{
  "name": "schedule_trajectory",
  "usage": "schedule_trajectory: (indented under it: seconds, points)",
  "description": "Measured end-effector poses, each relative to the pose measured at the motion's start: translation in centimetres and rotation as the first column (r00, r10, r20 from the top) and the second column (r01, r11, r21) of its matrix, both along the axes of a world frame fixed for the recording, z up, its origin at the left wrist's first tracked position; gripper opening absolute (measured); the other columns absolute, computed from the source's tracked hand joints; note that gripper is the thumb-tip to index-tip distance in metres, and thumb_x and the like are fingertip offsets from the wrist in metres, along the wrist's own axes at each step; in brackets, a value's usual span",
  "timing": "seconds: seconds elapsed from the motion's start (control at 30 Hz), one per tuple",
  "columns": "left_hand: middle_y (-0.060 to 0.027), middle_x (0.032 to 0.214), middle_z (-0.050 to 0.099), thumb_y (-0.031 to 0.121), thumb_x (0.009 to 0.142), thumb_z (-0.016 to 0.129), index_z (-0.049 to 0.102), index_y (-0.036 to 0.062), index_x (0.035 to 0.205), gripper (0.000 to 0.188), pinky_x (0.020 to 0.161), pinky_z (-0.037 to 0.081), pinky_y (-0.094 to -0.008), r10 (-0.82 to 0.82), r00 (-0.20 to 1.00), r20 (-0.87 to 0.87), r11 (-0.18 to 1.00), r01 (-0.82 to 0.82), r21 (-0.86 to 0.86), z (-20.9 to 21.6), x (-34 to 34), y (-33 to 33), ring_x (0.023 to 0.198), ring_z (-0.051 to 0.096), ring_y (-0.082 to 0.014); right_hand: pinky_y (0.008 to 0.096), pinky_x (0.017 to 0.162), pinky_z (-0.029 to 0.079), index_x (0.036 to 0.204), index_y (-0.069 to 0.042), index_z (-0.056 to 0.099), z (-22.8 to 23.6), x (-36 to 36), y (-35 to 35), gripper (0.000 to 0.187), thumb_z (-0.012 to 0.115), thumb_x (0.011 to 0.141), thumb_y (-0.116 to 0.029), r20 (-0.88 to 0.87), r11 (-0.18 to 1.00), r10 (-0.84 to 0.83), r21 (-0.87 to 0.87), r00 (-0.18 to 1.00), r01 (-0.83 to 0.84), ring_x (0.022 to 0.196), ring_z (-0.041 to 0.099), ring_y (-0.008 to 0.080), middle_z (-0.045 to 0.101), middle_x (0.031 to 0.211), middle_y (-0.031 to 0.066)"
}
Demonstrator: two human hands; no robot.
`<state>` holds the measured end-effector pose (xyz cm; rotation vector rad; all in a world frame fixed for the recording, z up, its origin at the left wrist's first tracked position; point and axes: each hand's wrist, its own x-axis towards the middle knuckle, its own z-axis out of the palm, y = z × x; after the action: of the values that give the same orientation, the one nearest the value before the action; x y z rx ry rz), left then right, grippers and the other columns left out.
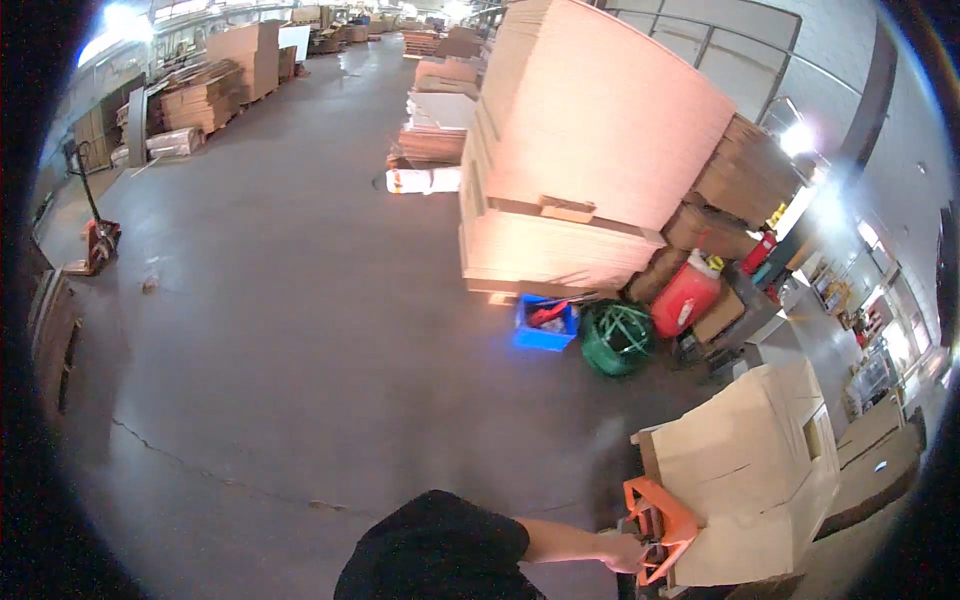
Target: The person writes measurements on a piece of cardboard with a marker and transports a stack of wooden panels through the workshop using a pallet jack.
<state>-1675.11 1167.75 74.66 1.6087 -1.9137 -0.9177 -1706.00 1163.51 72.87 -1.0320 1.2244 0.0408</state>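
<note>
My left arm [560, 540], in a black short sleeve, stretches to the right from the lower middle of the view. At its end, my left hand [624, 553] is closed on the orange handle [672, 528] of what looks like a pallet jack, with its fingers partly hidden by the frame. Dark parts show inside the handle's loop. Just beyond the handle stands a stack of tan cardboard [740, 475], its top sheet creased. My right hand is out of sight.
Ahead stands a tall cardboard stack [600, 110]. By its foot are a blue crate [545, 325], a green strapping coil [617, 338] and a red container [687, 295]. Another pallet jack [100, 240] stands far left. Cardboard piles [205, 95] line the back left. Cracks cross the grey floor [300, 350].
</note>
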Motion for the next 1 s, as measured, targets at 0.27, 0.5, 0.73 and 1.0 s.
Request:
schedule_trajectory:
  seconds: [0.27, 0.5, 0.73, 1.0]
  points:
    - [-0.0209, 0.088, 0.07, 0.037, 0.091, 0.047, 0.069, -0.0008, 0.089, 0.044, 0.079, 0.051, -0.0509, -0.112, 0.985, 0.129, 0.994, 0.112, 0.008, -1.2, 0.6, 25.2, 0.083, 0.066, -0.0429, 0.0303, 0.046, 0.047, 0.094, -0.005, 0.068, 5.2, 4.4, 25.6, 0.048, 0.047, 0.098, -0.048, -0.137, 1.0, -0.001, -0.027, 0.991, -0.002, 0.053, 0.061, 0.0186, 0.066, 0.071, 0.0101]
    - [-0.0179, 0.089, 0.069, 0.028, 0.092, 0.046, 0.067, 0.0095, 0.093, 0.028, 0.071, 0.054, -0.0507, -0.292, 0.909, 0.296, 0.944, 0.324, -0.063, 5.8, 6.0, 45.1, 0.086, 0.068, -0.037, 0.0325, 0.057, 0.048, 0.08, -0.006, 0.073, 12.7, 11.4, 49.0, 0.063, 0.046, 0.092, -0.061, -0.566, 0.906, 0.106, -0.284, 0.818, -0.314, 0.058, 0.065, 0.0192, 0.067, 0.064, 0.0078]
    - [-0.0297, 0.077, 0.061, 0.046, 0.096, 0.042, 0.065, -0.0035, 0.078, 0.057, 0.067, 0.048, -0.0503, -0.356, 0.934, 0.033, 0.934, 0.356, 0.027, 3.2, 12.1, 58.7, 0.076, 0.064, -0.0448, 0.0387, 0.069, 0.053, 0.089, -0.004, 0.074, 16.0, 16.4, 65.1, 0.072, 0.048, 0.082, -0.07, -0.431, 0.958, -0.018, -0.267, 0.902, -0.108, 0.073, 0.069, 0.0259, 0.071, 0.08, 0.0137]
    - [-0.0272, 0.084, 0.066, 0.053, 0.098, 0.034, 0.07, -0.0002, 0.086, 0.065, 0.084, 0.049, -0.0494, -0.424, 0.859, 0.286, 0.902, 0.43, 0.045, 8.3, 11.9, 75.0, 0.091, 0.064, -0.0452, 0.0418, 0.094, 0.049, 0.109, -0.005, 0.072, 17.2, 14.0, 84.6, 0.083, 0.045, 0.081, -0.078, -0.561, 0.851, -0.257, -0.517, 0.787, -0.091, 0.108, 0.065, 0.034, 0.07, 0.109, 0.0192]
